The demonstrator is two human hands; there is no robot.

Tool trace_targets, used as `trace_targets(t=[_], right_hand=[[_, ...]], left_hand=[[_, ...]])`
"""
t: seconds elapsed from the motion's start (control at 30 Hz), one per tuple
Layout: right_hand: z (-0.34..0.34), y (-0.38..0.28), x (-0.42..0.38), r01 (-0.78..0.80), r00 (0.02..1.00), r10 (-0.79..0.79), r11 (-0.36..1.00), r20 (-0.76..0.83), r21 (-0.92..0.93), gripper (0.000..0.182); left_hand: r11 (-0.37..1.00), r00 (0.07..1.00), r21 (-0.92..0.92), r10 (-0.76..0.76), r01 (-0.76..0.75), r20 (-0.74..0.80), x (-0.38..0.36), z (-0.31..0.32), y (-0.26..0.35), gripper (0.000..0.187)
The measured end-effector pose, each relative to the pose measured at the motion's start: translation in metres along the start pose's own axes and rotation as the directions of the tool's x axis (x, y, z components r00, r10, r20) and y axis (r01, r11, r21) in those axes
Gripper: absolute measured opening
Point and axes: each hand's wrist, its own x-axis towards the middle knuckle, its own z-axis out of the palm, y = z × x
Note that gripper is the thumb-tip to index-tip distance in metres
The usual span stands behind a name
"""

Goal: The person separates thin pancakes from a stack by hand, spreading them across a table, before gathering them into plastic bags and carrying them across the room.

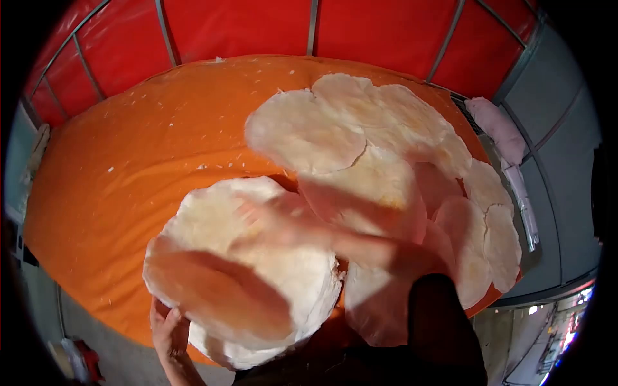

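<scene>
Here, orange cloth carries overlapping pale sheets and, nearer, a round stack beneath the blurred right hand, fingers spread, contact unclear, the left hand well apart at its near-left rim, grip indistinct.

Cloth spans the middle — stack of sheets on its near part, left of centre. Loose sheets overlap each other on the same cloth, right of and behind the stack. Left hand at the stack's near-left edge; right hand over its middle, contact unclear. Wall panels behind — bundle beyond the cloth's right side.
</scene>
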Motion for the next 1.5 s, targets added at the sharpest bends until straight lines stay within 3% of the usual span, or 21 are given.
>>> trace_targets(t=[0.07, 0.17, 0.23, 0.3, 0.4, 0.5, 0.6, 0.7, 0.8, 0.83, 0.93, 1.07, 1.1, 1.13, 1.17, 1.2, 1.27, 1.33, 1.4, 1.47, 1.5], right_hand=[[0.079, -0.061, -0.004, 0.189, 0.945, -0.241, 0.954, 0.222, 0.234, 0.073], [0.114, -0.113, -0.014, 0.376, 0.859, -0.490, 0.800, 0.146, 0.467, 0.088], [0.114, -0.115, -0.009, 0.226, 0.912, -0.377, 0.790, 0.161, 0.570, 0.099], [0.113, -0.107, -0.010, -0.181, 0.917, -0.033, 0.854, 0.397, 0.488, 0.112], [0.093, -0.114, -0.009, -0.306, 0.853, 0.162, 0.925, 0.497, 0.225, 0.118], [0.099, -0.111, -0.010, -0.299, 0.858, 0.184, 0.938, 0.480, 0.175, 0.124], [0.103, -0.109, -0.013, -0.268, 0.874, 0.165, 0.948, 0.458, 0.170, 0.118], [0.111, -0.095, -0.017, -0.256, 0.900, 0.124, 0.926, 0.418, 0.276, 0.108], [0.104, -0.123, -0.028, -0.281, 0.881, 0.148, 0.927, 0.449, 0.246, 0.097], [0.106, -0.131, -0.031, -0.202, 0.907, 0.123, 0.966, 0.402, 0.160, 0.091], [0.096, -0.139, -0.026, -0.286, 0.873, 0.173, 0.940, 0.456, 0.189, 0.091], [0.095, -0.115, -0.026, -0.384, 0.898, 0.189, 0.779, 0.398, 0.495, 0.071], [0.119, -0.081, -0.035, -0.270, 0.955, 0.185, 0.866, 0.230, 0.420, 0.050], [0.118, -0.086, -0.034, -0.226, 0.963, 0.123, 0.853, 0.239, 0.471, 0.031], [0.119, -0.079, -0.040, -0.094, 0.987, 0.026, 0.892, 0.158, 0.442, 0.019], [0.119, -0.070, -0.045, 0.036, 0.995, -0.071, 0.917, 0.073, 0.396, 0.012], [0.084, -0.064, -0.047, -0.022, 0.992, -0.031, 0.913, 0.124, 0.408, 0.015], [0.070, -0.059, -0.030, -0.073, 0.974, -0.041, 0.874, 0.223, 0.481, 0.021], [0.088, 0.016, 0.018, 0.220, 0.975, -0.217, 0.963, -0.036, 0.156, 0.016], [-0.056, -0.025, 0.006, -0.178, 0.974, 0.216, 0.920, -0.074, 0.350, 0.015], [-0.097, -0.026, -0.011, -0.028, 0.956, 0.245, 0.630, -0.164, 0.776, 0.024]], left_hand=[[0.999, 0.999, 0.015, 0.045, -0.046, 0.011, 0.005, 0.015, 0.000, 0.073], [1.000, 0.999, 0.007, 0.021, -0.021, -0.041, 0.005, 0.013, -0.008, 0.069], [1.000, 0.995, -0.001, 0.008, -0.008, -0.097, 0.004, 0.009, -0.008, 0.066], [0.999, 0.996, 0.016, -0.036, 0.037, -0.087, 0.002, -0.002, -0.007, 0.069], [0.996, 0.990, -0.066, -0.066, 0.058, -0.123, -0.004, -0.001, -0.008, 0.076], [0.994, 0.992, -0.092, -0.061, 0.051, -0.107, -0.006, -0.001, -0.006, 0.079], [0.994, 0.994, -0.077, -0.080, 0.074, -0.073, -0.007, -0.007, -0.007, 0.075], [0.972, 0.998, -0.227, -0.056, 0.058, 0.013, -0.010, -0.011, -0.003, 0.066], [0.954, 0.997, -0.292, -0.075, 0.074, 0.005, -0.012, -0.002, 0.001, 0.059], [0.948, 0.996, -0.309, -0.084, 0.077, -0.009, -0.012, 0.000, 0.002, 0.059], [0.935, 0.996, -0.346, -0.090, 0.077, -0.024, -0.011, 0.006, 0.002, 0.059], [0.931, 0.995, -0.359, -0.091, 0.072, -0.036, -0.007, 0.000, -0.004, 0.057], [0.931, 0.994, -0.356, -0.101, 0.079, -0.043, -0.006, -0.004, -0.006, 0.056], [0.937, 0.979, -0.335, -0.151, 0.098, -0.136, -0.009, -0.019, -0.016, 0.052], [0.933, 0.955, -0.338, -0.203, 0.122, -0.215, -0.008, -0.021, -0.018, 0.045], [0.902, 0.949, -0.404, -0.245, 0.148, -0.199, -0.014, -0.019, -0.014, 0.041], [0.881, 0.937, -0.380, -0.338, 0.281, -0.092, -0.008, -0.033, -0.021, 0.039], [0.901, 0.946, -0.301, -0.324, 0.311, 0.008, -0.004, -0.065, -0.040, 0.045], [0.879, 0.920, -0.389, -0.357, 0.274, -0.159, -0.012, -0.072, -0.052, 0.042], [0.843, 0.885, -0.398, -0.445, 0.361, -0.140, -0.005, -0.084, -0.054, 0.042], [0.822, 0.864, -0.407, -0.485, 0.399, -0.132, 0.000, -0.083, -0.052, 0.041]])
